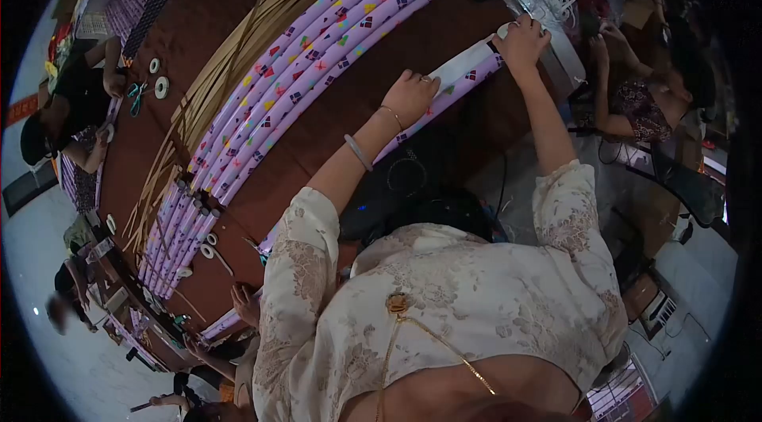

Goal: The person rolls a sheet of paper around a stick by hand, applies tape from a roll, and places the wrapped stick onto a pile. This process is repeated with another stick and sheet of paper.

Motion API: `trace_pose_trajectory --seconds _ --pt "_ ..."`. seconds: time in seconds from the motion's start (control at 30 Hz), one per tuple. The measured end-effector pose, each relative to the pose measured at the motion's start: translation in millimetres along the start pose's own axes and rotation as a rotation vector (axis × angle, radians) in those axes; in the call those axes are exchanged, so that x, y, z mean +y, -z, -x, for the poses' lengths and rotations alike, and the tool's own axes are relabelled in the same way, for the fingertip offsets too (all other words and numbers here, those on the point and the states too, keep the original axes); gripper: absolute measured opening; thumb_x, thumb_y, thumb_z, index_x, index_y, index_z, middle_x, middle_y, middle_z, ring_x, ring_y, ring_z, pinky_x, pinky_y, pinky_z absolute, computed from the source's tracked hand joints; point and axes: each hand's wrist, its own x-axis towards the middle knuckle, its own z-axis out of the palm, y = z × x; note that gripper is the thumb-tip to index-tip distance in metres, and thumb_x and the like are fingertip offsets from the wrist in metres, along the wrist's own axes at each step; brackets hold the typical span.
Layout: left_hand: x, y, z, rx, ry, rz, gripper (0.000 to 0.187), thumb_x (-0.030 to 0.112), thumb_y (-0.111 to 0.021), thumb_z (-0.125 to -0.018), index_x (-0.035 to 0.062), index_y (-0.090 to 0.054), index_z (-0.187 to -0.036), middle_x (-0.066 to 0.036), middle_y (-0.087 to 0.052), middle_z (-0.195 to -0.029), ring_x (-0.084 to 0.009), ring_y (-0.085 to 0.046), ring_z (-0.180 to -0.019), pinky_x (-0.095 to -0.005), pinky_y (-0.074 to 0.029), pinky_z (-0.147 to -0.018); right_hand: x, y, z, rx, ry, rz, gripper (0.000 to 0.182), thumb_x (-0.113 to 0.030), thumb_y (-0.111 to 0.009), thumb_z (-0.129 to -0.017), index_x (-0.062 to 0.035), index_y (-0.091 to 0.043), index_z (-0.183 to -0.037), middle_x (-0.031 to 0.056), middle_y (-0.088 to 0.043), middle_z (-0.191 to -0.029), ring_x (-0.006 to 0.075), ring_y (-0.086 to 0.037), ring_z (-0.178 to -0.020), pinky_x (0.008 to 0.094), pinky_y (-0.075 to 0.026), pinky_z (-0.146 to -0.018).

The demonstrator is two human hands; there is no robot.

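A long purple patterned tube with a strip of pale, unprinted surface lies along the near edge of the brown table. My left hand rests on it near its middle, fingers curled over the top. At the tube's right end, my right hand is bent over the end, its fingertips close to a small white piece. What the fingers of either hand grip is too small to make out. Beyond my hands, several finished-looking purple tubes lie side by side.
Brown strips lie behind the tubes. White tape rolls and scissors are at the left, by a co-worker. Another person sits at the right, beyond clear plastic wrap. A white box edge borders my right hand.
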Motion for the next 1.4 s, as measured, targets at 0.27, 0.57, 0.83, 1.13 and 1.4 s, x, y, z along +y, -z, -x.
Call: trace_pose_trajectory --seconds 0.27,0.57,0.83,1.13,1.4 --pt "-2.4 0.9 -20.6 -0.099 0.009 -0.029 0.022 0.009 -0.045 -0.079 -0.0001 -0.051 -0.098 -0.01 -0.057 -0.091 -0.0197 -0.054 -0.087 -0.0313 -0.037 -0.082 -7.5 2.8 -4.6 -0.018 0.019 0.067 0.033 -0.037 -0.07 -0.058 -0.0079 -0.067 -0.074 0.0046 -0.049 -0.093 0.0244 -0.045 -0.093 0.0455 -0.031 -0.083" --pt "-3.5 -6.5 -15.1 -0.027 -0.037 -0.047 0.023 0.008 -0.045 -0.077 0.0003 -0.049 -0.098 -0.01 -0.054 -0.093 -0.0204 -0.053 -0.086 -0.0317 -0.038 -0.081 -11.2 8.2 -15.2 -0.165 0.013 0.116 0.032 -0.041 -0.068 -0.063 -0.0113 -0.069 -0.076 0.0082 -0.048 -0.109 0.0275 -0.039 -0.105 0.0437 -0.025 -0.086" --pt "-2.3 -6.5 -16.9 -0.04 -0.001 -0.049 0.028 0.009 -0.044 -0.078 0.001 -0.049 -0.104 -0.01 -0.052 -0.099 -0.021 -0.051 -0.091 -0.0333 -0.038 -0.083 -11.5 7.2 -23.7 -0.287 -0.016 0.14 0.031 -0.044 -0.068 -0.064 -0.0173 -0.07 -0.079 0.0072 -0.049 -0.109 0.0274 -0.039 -0.104 0.0441 -0.024 -0.087" --pt "-2.8 -8.5 -14.3 -0.029 0.007 -0.051 0.029 0.009 -0.045 -0.077 0.0018 -0.049 -0.105 -0.01 -0.052 -0.1 -0.0213 -0.051 -0.09 -0.0336 -0.038 -0.083 -11.0 4.5 -22.3 -0.283 -0.016 0.146 0.029 -0.043 -0.069 -0.064 -0.0186 -0.07 -0.08 0.0065 -0.047 -0.111 0.0274 -0.037 -0.105 0.0452 -0.024 -0.086" --pt "-3.8 -8.5 -15.1 -0.001 -0.001 -0.047 0.03 0.008 -0.046 -0.077 0.002 -0.048 -0.106 -0.009 -0.05 -0.098 -0.0212 -0.051 -0.09 -0.0338 -0.038 -0.083 -14.2 2.7 -22.4 -0.253 -0.016 0.149 0.028 -0.04 -0.071 -0.063 -0.0168 -0.07 -0.079 0.0072 -0.047 -0.112 0.0284 -0.037 -0.104 0.0464 -0.023 -0.087"
